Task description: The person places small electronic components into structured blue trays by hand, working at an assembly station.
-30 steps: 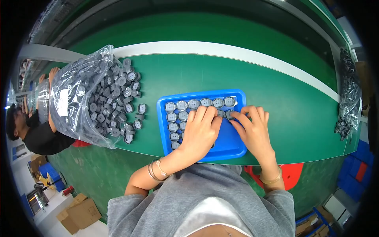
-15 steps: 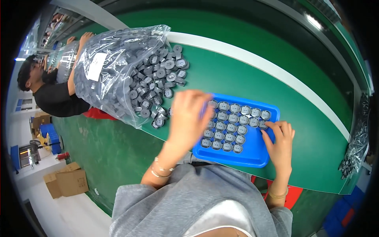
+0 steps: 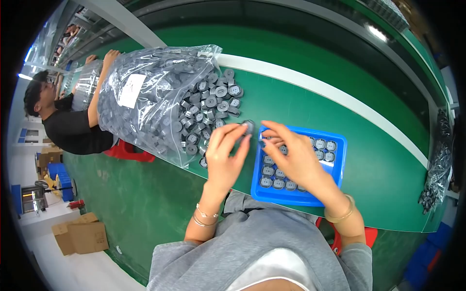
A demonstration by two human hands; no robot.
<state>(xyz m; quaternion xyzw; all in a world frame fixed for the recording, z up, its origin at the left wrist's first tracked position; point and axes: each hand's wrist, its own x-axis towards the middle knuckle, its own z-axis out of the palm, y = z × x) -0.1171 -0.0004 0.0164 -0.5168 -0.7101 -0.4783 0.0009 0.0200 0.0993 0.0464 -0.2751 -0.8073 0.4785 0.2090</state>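
My left hand pinches a small grey round plastic part between thumb and fingertips, just left of the blue tray. Over the tray's left half reaches my right hand, fingers curved and apart, with nothing seen between them. Its fingertips point at the part in my left hand without touching it. Rows of the same grey parts lie in the tray, some hidden beneath my right hand. A loose pile of these parts spills from a large clear plastic bag to my left.
The green table has a white strip along its far side. Another bag of dark parts lies at the right end. At far left a person in black works. Cardboard boxes and a red stool stand on the floor.
My right hand has moved left from the tray's right side to its left edge. My left hand has shifted and now shows a grey part in its fingertips. The view has shifted slightly.
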